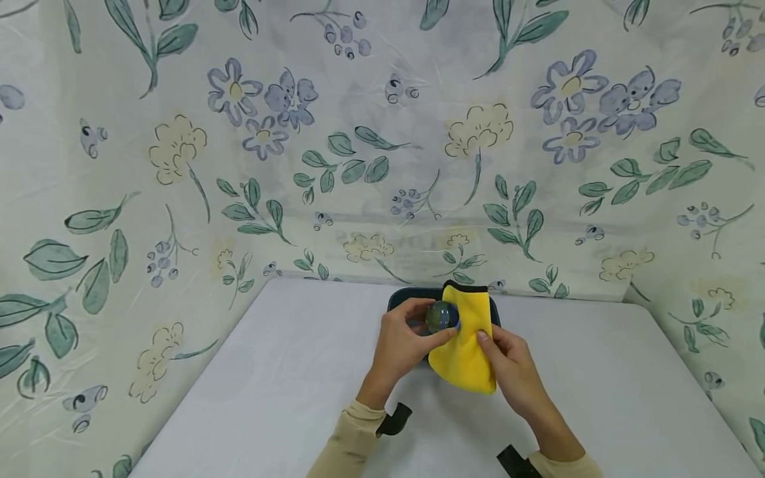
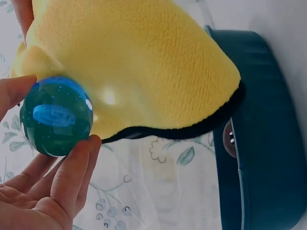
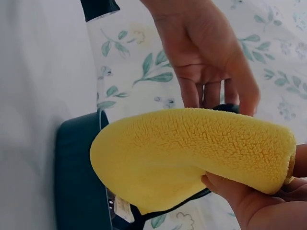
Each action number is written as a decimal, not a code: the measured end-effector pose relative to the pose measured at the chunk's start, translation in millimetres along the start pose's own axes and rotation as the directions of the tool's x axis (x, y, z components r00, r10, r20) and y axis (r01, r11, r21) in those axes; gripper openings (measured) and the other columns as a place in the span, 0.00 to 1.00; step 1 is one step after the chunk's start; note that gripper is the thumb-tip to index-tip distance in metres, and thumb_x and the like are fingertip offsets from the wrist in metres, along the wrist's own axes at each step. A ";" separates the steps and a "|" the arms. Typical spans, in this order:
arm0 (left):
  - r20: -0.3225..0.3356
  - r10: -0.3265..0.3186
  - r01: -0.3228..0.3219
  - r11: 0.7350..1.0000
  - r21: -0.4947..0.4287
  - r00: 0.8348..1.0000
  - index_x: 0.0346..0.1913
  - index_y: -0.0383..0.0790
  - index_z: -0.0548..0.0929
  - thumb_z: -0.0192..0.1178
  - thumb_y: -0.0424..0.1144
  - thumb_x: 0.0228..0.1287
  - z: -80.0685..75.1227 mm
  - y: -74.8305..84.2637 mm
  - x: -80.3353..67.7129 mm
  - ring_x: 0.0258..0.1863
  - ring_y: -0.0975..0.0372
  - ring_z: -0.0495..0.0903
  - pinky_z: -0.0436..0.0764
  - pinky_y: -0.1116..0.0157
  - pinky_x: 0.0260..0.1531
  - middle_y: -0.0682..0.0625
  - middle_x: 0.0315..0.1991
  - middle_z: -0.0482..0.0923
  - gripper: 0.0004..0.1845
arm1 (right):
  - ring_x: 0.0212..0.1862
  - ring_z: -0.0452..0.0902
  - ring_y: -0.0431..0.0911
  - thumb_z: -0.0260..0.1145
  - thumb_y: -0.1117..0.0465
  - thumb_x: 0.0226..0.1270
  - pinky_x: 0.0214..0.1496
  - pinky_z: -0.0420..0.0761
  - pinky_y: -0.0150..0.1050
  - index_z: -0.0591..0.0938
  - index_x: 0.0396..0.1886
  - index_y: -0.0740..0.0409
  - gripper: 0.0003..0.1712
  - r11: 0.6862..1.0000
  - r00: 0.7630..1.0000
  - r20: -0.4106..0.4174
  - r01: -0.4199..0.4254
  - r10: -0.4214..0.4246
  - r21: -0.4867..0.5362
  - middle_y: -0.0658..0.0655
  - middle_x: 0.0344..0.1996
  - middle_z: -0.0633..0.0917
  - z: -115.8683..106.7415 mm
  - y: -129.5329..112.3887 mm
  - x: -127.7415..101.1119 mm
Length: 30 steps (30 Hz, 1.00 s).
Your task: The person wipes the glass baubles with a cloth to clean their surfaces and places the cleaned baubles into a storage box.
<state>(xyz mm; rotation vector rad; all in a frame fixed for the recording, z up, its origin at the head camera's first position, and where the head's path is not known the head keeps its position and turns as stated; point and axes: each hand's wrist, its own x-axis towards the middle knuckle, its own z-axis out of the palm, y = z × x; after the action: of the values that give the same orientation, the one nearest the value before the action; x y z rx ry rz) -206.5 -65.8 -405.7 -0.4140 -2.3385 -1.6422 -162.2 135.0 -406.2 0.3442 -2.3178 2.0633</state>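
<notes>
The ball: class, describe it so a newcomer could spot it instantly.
Start at the white table, then find the dark tray at its far edge. Above it, the left hand holds the ball: small, glossy, blue-green, round, unlike the fuzzy yellow cloth beside it.

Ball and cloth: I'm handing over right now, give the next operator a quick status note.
Left hand: holds the green-blue ball in its fingertips, above the dark teal tray.
Right hand: grips the yellow cloth, which is draped against the ball.
Tray sits at the far edge of the white table.
Done: ball and cloth are both lifted and in contact.
Left: probably wiping the ball; how clean it is can't be judged.
</notes>
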 end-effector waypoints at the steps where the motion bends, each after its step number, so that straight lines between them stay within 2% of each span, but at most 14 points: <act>1: 0.002 0.007 -0.007 1.000 -0.002 1.000 0.58 0.38 0.84 0.79 0.47 0.54 0.8 0.7 -0.5 0.50 0.54 0.87 0.90 0.60 0.50 0.43 0.52 0.87 0.30 | 0.36 0.82 0.44 0.51 0.58 0.85 0.41 0.87 0.34 0.76 0.62 0.73 0.23 1.000 1.000 0.008 -0.006 0.006 0.009 0.65 0.41 0.82 -1.0 0.3 0.6; 9: 0.050 0.038 -0.038 0.999 0.003 0.998 0.56 0.38 0.81 0.79 0.45 0.54 6.9 6.9 -4.5 0.52 0.56 0.87 0.89 0.61 0.53 0.46 0.53 0.86 0.29 | 0.34 0.82 0.43 0.50 0.56 0.85 0.39 0.88 0.35 0.74 0.62 0.76 0.25 0.993 0.997 0.034 -0.073 0.070 0.089 0.56 0.36 0.81 -7.9 3.1 5.3; 18: 0.102 0.130 -0.136 0.990 0.046 0.986 0.54 0.36 0.81 0.79 0.43 0.53 15.7 12.0 -7.9 0.48 0.57 0.90 0.87 0.69 0.51 0.45 0.51 0.88 0.28 | 0.33 0.84 0.40 0.48 0.56 0.86 0.39 0.88 0.34 0.73 0.63 0.77 0.26 0.991 0.996 0.020 -0.087 0.086 0.103 0.50 0.34 0.83 -16.0 3.5 7.9; 22: 0.132 0.131 -0.138 0.989 0.046 0.983 0.53 0.37 0.81 0.80 0.45 0.53 19.3 13.7 -9.5 0.47 0.59 0.90 0.86 0.73 0.51 0.47 0.51 0.88 0.28 | 0.33 0.84 0.40 0.48 0.56 0.86 0.39 0.89 0.34 0.73 0.63 0.77 0.26 0.992 0.997 0.008 -0.076 0.076 0.100 0.49 0.34 0.84 -20.0 4.8 8.0; 27: 0.156 0.117 -0.129 0.990 0.065 0.981 0.53 0.38 0.82 0.80 0.46 0.52 20.9 13.8 -10.4 0.47 0.60 0.89 0.87 0.69 0.52 0.48 0.50 0.89 0.28 | 0.33 0.85 0.40 0.49 0.56 0.85 0.40 0.89 0.34 0.73 0.65 0.77 0.26 0.994 0.998 -0.011 -0.064 0.065 0.089 0.48 0.35 0.84 -22.1 3.8 8.0; 30: 0.168 0.110 -0.125 0.989 0.085 0.980 0.52 0.38 0.81 0.80 0.47 0.51 20.5 13.9 -10.4 0.47 0.60 0.89 0.87 0.68 0.52 0.49 0.50 0.89 0.28 | 0.34 0.85 0.40 0.50 0.58 0.85 0.40 0.89 0.34 0.74 0.64 0.76 0.25 0.997 0.998 -0.032 -0.058 0.060 0.059 0.52 0.36 0.84 -21.4 3.1 8.0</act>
<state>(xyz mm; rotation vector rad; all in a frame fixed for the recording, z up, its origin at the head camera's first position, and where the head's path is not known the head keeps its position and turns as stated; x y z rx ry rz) -192.5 -42.9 -404.2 -0.6769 -2.4443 -1.4878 -173.4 155.1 -405.2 0.2426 -2.2797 2.1494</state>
